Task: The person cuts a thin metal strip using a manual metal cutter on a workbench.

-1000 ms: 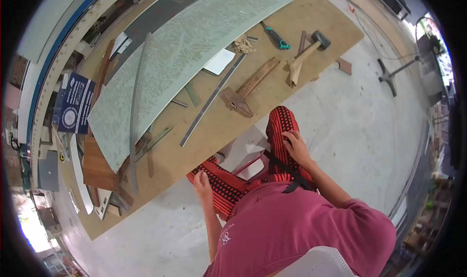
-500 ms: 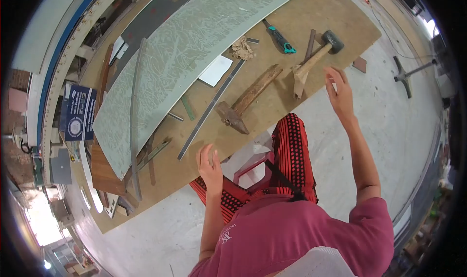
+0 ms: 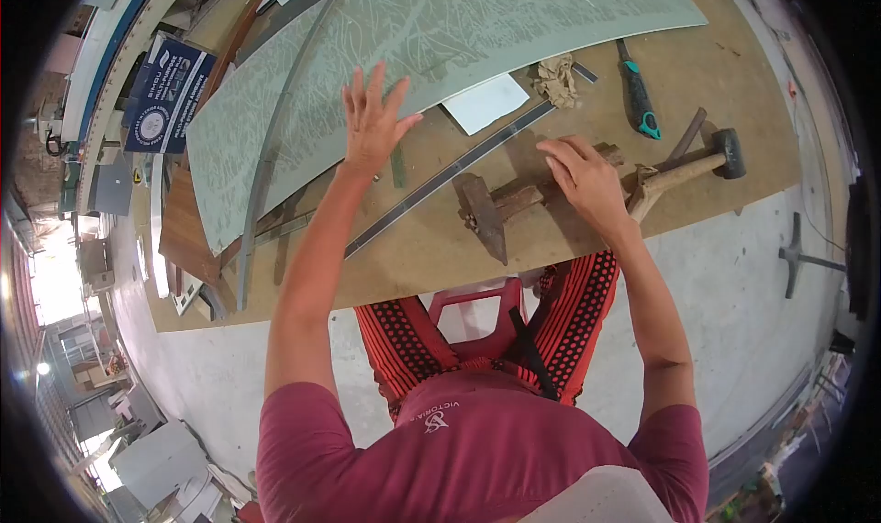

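Note:
My left hand point(image 3: 372, 124) is spread with its fingers apart, over the near edge of a large pale green patterned panel point(image 3: 440, 41); nothing is in it. My right hand point(image 3: 580, 176) is over the handle of an old hammer point(image 3: 486, 216), fingers loosely bent and apart, holding nothing; whether it touches the handle is unclear. To its right lies a black-headed mallet point(image 3: 684, 172). A long dark metal strip point(image 3: 450, 174) runs between my hands. A white sheet point(image 3: 486, 104) sticks out from under the panel, beside a crumpled brown wad point(image 3: 556, 81).
A teal-and-black handled tool point(image 3: 640, 96) lies near the back right of the brown table point(image 3: 404, 266). A long grey strip point(image 3: 275, 147) crosses the panel at the left. Beyond are a blue box point(image 3: 168, 96) and wood pieces point(image 3: 188, 220).
My left hand has moved forward from the table's near edge to the panel. My right hand has come in over the hammer handle. The view has turned.

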Demonstrator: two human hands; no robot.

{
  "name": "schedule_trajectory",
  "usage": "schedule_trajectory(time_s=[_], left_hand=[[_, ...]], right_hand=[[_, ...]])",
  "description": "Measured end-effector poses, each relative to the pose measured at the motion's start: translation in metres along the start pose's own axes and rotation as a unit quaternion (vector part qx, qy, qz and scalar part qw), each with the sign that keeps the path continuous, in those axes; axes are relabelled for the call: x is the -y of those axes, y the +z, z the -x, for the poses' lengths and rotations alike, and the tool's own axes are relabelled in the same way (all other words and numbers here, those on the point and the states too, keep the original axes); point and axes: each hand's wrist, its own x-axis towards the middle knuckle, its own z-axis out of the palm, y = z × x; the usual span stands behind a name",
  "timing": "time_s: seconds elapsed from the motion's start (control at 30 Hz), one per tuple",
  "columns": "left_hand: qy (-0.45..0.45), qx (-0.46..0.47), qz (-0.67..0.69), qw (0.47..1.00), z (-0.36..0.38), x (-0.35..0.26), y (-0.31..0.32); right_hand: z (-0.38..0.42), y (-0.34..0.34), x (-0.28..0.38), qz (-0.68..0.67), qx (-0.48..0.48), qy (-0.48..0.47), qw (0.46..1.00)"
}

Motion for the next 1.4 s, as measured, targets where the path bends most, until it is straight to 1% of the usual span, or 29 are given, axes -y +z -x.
schedule_trajectory(time_s=[0.07,0.13,0.17,0.23,0.37,0.43,0.47,0.5,0.53,0.6,0.63,0.7,0.73,0.77,0.8,0.83,0.87,0.93,0.97,1.0,1.03,1.1,1.13,1.17,1.23,1.3,1.33,1.4], left_hand=[[0.011,0.013,0.008,1.0,0.001,0.005,-0.003],[0.049,-0.007,0.001,0.999,-0.001,0.007,-0.001],[0.042,-0.005,0.001,0.999,-0.003,0.009,-0.002],[0.061,-0.016,0.002,0.998,-0.002,0.011,-0.004],[0.044,-0.026,0.002,0.999,-0.001,0.019,0.002],[0.038,-0.043,-0.039,0.998,-0.004,0.026,0.004],[0.044,-0.049,-0.031,0.997,-0.004,0.032,0.006],[0.023,-0.053,-0.025,0.998,-0.003,0.04,0.007],[0.006,-0.061,-0.011,0.998,-0.006,0.044,0.011],[0.054,-0.133,0.004,0.99,-0.007,0.052,0.019],[0.019,-0.104,-0.006,0.994,-0.007,0.05,0.019],[-0.047,-0.039,-0.012,0.998,-0.005,0.029,0.013],[-0.078,-0.008,-0.008,0.997,-0.011,0.019,0.007],[-0.068,-0.019,-0.004,0.997,-0.019,0.007,0.001],[-0.033,-0.015,0.036,0.999,-0.025,-0.009,-0.003],[0.0,-0.008,0.073,0.997,-0.03,-0.026,-0.004],[0.002,-0.012,0.072,0.997,-0.037,-0.044,-0.001],[0.025,0.035,0.167,0.985,-0.051,-0.078,0.011],[0.024,0.029,0.166,0.985,-0.056,-0.097,0.014],[0.024,0.05,0.163,0.985,-0.06,-0.115,0.019],[0.025,0.072,0.159,0.984,-0.063,-0.125,0.024],[0.029,0.083,0.132,0.987,-0.063,-0.131,0.033],[0.033,0.1,0.107,0.989,-0.062,-0.132,0.038],[0.031,0.102,0.102,0.989,-0.062,-0.133,0.041],[0.023,0.118,0.105,0.987,-0.064,-0.134,0.039],[0.027,0.123,0.099,0.987,-0.067,-0.135,0.038],[0.021,0.128,0.099,0.987,-0.068,-0.136,0.037],[0.02,0.132,0.096,0.986,-0.068,-0.136,0.04]], right_hand=[[-0.005,0.009,0.002,-0.01,0.006,0.017,1.0],[-0.019,0.017,0.001,-0.015,0.002,0.04,0.999],[-0.024,0.023,-0.002,-0.016,0.009,0.036,0.999],[-0.033,0.032,-0.004,0.002,-0.014,0.018,1.0],[-0.04,0.048,-0.007,0.034,0.006,0.021,0.999],[-0.042,0.053,-0.007,0.063,-0.003,0.002,0.998],[-0.043,0.058,-0.009,0.072,-0.007,0.008,0.997],[-0.042,0.065,-0.012,0.061,-0.019,-0.014,0.998],[-0.04,0.062,-0.017,0.057,-0.032,-0.031,0.997],[-0.039,0.043,-0.016,0.007,-0.025,-0.012,1.0],[-0.038,0.026,-0.024,0.035,-0.039,0.004,0.999],[-0.038,0.0,-0.04,0.031,-0.055,0.027,0.998],[-0.04,-0.021,-0.054,0.059,-0.077,0.024,0.995],[-0.043,-0.042,-0.07,0.07,-0.081,0.074,0.992],[-0.045,-0.061,-0.089,0.076,-0.082,0.123,0.986],[-0.047,-0.08,-0.118,0.112,-0.101,0.111,0.982],[-0.05,-0.099,-0.152,0.148,-0.119,0.098,0.977],[-0.062,-0.132,-0.226,0.239,-0.139,0.108,0.955],[-0.065,-0.146,-0.273,0.26,-0.14,0.17,0.94],[-0.066,-0.158,-0.31,0.278,-0.141,0.231,0.922],[-0.068,-0.166,-0.328,0.278,-0.144,0.228,0.922],[-0.076,-0.176,-0.36,0.325,-0.13,0.328,0.878],[-0.078,-0.184,-0.398,0.322,-0.13,0.326,0.879],[-0.078,-0.187,-0.451,0.374,-0.113,0.277,0.878],[-0.09,-0.175,-0.482,0.416,-0.098,0.228,0.875],[-0.106,-0.178,-0.464,0.357,-0.156,0.292,0.874],[-0.108,-0.181,-0.472,0.355,-0.157,0.296,0.873],[-0.112,-0.188,-0.496,0.436,-0.068,0.227,0.868]])
